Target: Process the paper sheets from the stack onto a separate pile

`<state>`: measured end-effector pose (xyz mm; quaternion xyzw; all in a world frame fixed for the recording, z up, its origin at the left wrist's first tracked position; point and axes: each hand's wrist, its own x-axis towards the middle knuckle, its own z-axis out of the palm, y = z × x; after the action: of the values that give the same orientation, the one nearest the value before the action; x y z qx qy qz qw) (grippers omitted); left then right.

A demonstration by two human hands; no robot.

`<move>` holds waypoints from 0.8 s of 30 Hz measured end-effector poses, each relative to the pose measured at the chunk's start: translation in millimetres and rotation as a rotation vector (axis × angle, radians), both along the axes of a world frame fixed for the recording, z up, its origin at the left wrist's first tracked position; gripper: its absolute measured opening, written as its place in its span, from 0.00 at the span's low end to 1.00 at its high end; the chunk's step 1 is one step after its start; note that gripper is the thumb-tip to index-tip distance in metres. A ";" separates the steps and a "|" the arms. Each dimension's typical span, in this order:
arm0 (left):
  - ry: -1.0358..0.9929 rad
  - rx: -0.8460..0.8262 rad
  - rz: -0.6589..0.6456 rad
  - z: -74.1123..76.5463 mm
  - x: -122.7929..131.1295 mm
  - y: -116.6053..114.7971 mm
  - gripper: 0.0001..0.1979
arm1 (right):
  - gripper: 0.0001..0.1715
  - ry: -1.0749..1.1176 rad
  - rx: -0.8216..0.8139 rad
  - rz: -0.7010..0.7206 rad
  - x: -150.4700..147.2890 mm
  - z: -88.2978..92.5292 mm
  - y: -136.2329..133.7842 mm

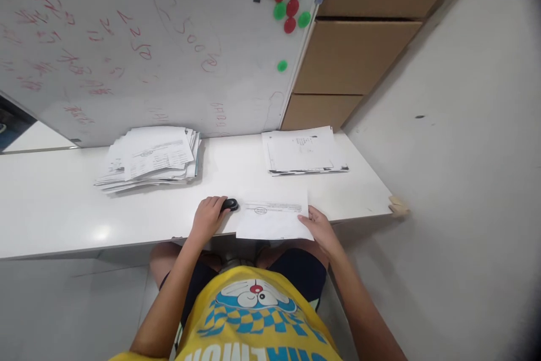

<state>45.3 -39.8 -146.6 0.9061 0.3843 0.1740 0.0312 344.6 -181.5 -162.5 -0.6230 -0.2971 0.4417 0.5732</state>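
My left hand is closed around a small black stapler on the white table, its rounded end sticking out to the right. Just right of the stapler lies a printed white paper with an oval stamp on it, reaching slightly over the table's front edge. My right hand pinches the paper's right edge, thumb on top and the other fingers partly hidden beneath. Whether the paper is one sheet or several, I cannot tell.
A thick, uneven paper pile stands at the back left of the table. A lower paper stack lies at the back right. Behind rises a whiteboard with red writing and round magnets, beside cardboard boxes. A wall bounds the right.
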 end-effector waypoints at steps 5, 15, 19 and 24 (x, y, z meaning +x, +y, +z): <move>-0.018 0.040 -0.023 -2.1 -4.7 -3.7 0.15 | 0.28 0.075 -0.058 0.032 8.0 -2.7 -5.5; -0.057 0.099 0.001 -8.2 -6.7 -3.8 0.16 | 0.26 0.070 -0.112 0.066 3.4 -4.9 -1.4; -0.093 0.099 -0.007 -9.1 -7.3 -3.9 0.18 | 0.25 0.078 -0.083 0.110 -14.4 -7.7 9.6; -0.062 0.085 -0.066 -4.4 -8.9 -1.9 0.17 | 0.25 0.101 -0.091 0.080 -15.6 -9.1 13.0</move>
<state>36.5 -41.7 -151.0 0.9130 0.3455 0.2168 0.0105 329.0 -168.5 -171.7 -0.6129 -0.2720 0.5082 0.5404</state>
